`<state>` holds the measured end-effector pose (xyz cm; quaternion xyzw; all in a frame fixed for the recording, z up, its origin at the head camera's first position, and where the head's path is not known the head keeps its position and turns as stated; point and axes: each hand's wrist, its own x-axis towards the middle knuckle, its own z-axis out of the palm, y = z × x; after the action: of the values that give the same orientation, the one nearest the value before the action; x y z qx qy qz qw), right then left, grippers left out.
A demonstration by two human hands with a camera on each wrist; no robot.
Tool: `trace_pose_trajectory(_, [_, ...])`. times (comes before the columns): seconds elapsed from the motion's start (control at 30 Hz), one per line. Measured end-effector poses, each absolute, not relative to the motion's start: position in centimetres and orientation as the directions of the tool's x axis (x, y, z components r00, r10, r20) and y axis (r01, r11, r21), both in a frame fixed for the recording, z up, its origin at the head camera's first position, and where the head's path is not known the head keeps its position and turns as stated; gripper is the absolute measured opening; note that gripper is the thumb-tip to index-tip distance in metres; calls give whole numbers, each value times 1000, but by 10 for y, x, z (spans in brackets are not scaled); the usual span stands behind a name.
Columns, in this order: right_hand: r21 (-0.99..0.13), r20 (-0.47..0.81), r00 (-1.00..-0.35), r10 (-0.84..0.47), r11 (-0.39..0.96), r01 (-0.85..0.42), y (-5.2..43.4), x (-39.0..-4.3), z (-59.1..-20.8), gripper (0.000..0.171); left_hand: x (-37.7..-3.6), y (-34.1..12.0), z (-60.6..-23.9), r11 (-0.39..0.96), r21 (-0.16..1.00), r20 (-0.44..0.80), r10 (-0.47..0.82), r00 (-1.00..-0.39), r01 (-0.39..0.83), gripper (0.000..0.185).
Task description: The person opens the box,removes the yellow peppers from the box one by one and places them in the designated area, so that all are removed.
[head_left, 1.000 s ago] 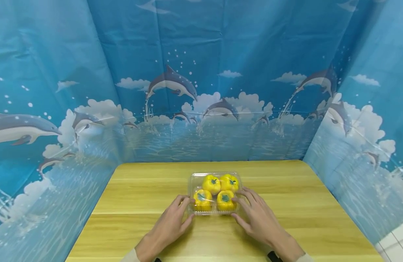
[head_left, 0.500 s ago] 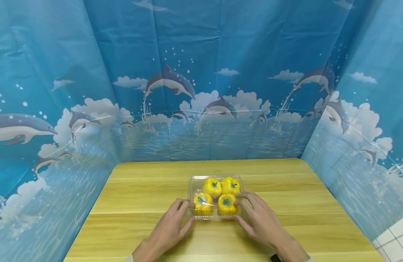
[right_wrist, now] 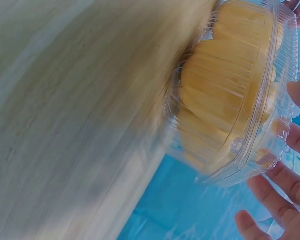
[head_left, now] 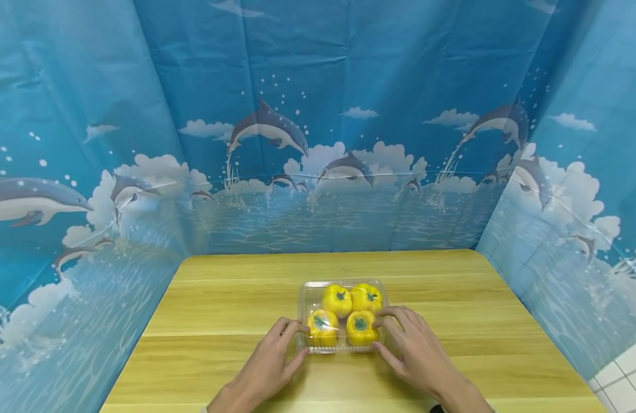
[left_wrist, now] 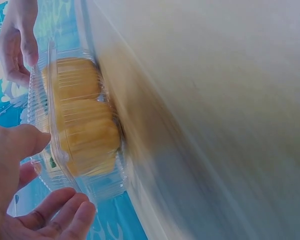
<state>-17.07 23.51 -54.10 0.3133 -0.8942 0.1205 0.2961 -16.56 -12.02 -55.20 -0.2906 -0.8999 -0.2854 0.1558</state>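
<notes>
Box: a clear plastic box (head_left: 344, 348) on the table (head_left: 209, 327), around the middle of the visible top and between the two hands; its lid is over the contents.
Fruit: four yellow fruits (head_left: 337, 301) with green tops inside the box; two at the back, close together, two at the front with a narrow gap between them.
Left hand: the left hand (head_left: 268, 361) touches the box's left side by the front corner; thumb and fingers spread wide; how hard they press, I cannot tell.
Right hand: the right hand (head_left: 413, 351) touches the right side likewise, fingers spread; pressure again cannot be told; a black band (head_left: 437, 409) shows at the wrist.
Surroundings: a blue curtain (head_left: 318, 223) printed with dolphins behind the table; white tiles (head_left: 630, 367) at lower right.
</notes>
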Motion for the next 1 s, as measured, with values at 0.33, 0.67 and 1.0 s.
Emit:
trace_pose_trajectory(0.33, [19, 613, -614, -497, 786, -618, 231, -172, -538, 46, -164, -119, -552, 618, 537, 417, 396, -818, 573, 47])
trace_pose_trajectory(0.67, [68, 562, -625, -541, 784, -617, 210, -178, -535, 56, -167, -125, -553, 535, 758, 245, 297, -923, 374, 87])
trace_pose_trajectory(1.0, [-18, 478, -662, -577, 747, -664, 180, -182, -531, 63, -174, -135, -554, 438, 870, 42, 390, -920, 226, 84])
